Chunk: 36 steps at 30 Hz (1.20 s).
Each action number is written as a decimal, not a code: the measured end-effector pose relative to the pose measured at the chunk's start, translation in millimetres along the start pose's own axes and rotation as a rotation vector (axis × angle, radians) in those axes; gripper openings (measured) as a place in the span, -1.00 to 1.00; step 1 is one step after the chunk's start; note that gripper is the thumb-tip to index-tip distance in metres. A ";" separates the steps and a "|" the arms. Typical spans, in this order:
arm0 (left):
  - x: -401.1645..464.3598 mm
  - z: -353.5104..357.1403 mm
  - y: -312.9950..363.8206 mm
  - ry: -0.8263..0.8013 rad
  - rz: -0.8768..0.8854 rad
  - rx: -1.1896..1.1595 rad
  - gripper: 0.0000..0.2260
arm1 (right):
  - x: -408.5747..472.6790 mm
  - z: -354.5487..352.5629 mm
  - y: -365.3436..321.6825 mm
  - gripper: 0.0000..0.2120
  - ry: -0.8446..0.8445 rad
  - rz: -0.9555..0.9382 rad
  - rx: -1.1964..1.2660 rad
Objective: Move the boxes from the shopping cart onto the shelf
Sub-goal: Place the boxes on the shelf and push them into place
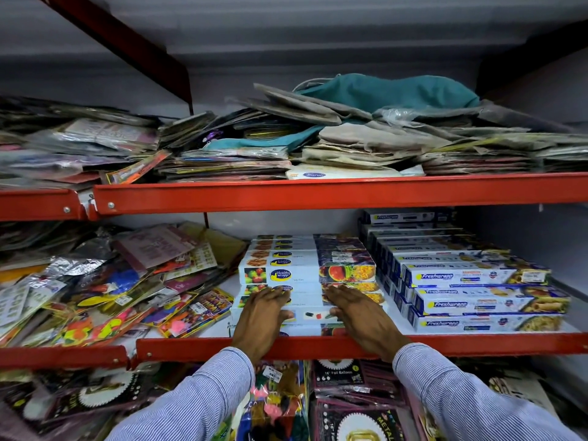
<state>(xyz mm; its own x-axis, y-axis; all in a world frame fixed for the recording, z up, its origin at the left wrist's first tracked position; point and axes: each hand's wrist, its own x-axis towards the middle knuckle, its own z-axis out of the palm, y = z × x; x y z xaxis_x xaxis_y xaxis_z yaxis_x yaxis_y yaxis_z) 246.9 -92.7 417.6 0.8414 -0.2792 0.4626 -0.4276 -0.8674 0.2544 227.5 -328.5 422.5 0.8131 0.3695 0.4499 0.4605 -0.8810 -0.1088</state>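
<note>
We see the red shelf (318, 346) across the lower frame. On it, in the centre, lies the stack of white boxes (305, 275). Our left hand (261, 316) and right hand (359, 316) rest flat and spread on the front box, gripping nothing.

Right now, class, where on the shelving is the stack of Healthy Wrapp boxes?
In the head view, the Healthy Wrapp boxes sit mid-frame on the middle shelf, between loose party packets and Freshwrapp boxes, under both hands.

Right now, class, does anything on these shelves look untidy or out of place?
Yes. Left of the neat Healthy Wrapp boxes, the party packets lie in a slumped, overlapping heap. A teal cloth bag sprawls over the top-shelf stacks.
</note>
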 end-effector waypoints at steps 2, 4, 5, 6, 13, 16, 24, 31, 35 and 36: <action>0.2 -2.9 1.9 -0.011 -0.024 -0.023 -0.57 | -0.5 -2.0 1.3 -0.55 -0.005 -0.013 -0.007; -0.1 -5.1 4.2 -0.022 -0.037 -0.033 -0.57 | -1.0 -4.9 2.2 -0.55 -0.021 -0.023 -0.012; 0.0 -5.6 5.0 -0.023 -0.037 -0.025 -0.57 | -1.0 -5.9 2.3 -0.55 -0.030 -0.024 -0.017; 0.1 -6.0 5.4 -0.023 -0.034 -0.016 -0.57 | -0.9 -6.9 2.0 -0.55 -0.038 -0.022 -0.018; 1.1 -6.3 3.4 -0.046 -0.038 -0.041 -0.58 | -0.2 -6.9 -0.3 -0.55 -0.056 -0.006 -0.013; 0.9 -7.4 4.1 -0.062 -0.041 -0.031 -0.56 | 0.8 -4.8 1.1 -0.54 -0.070 -0.004 -0.025; -54.6 -12.9 4.6 -0.003 0.073 0.252 -0.40 | -36.0 2.5 -38.5 -0.40 -0.063 0.105 -0.089; -191.2 13.4 7.8 -0.074 0.113 0.223 -0.38 | -155.7 63.6 -109.9 -0.34 -0.081 0.203 0.016; -280.0 58.7 -7.9 -0.291 0.031 0.130 -0.36 | -232.6 126.2 -132.0 -0.34 -0.281 0.235 0.076; -300.0 72.6 -12.6 -0.368 0.008 0.113 -0.36 | -247.7 141.2 -136.0 -0.34 -0.331 0.243 0.076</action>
<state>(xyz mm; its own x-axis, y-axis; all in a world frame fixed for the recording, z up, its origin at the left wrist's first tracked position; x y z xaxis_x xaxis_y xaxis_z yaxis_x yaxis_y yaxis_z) 23.9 -28.0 213.9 0.9094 -0.3973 0.1229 -0.4126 -0.8989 0.1473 13.7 -258.5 200.8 0.9662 0.2398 0.0948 0.2561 -0.9345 -0.2474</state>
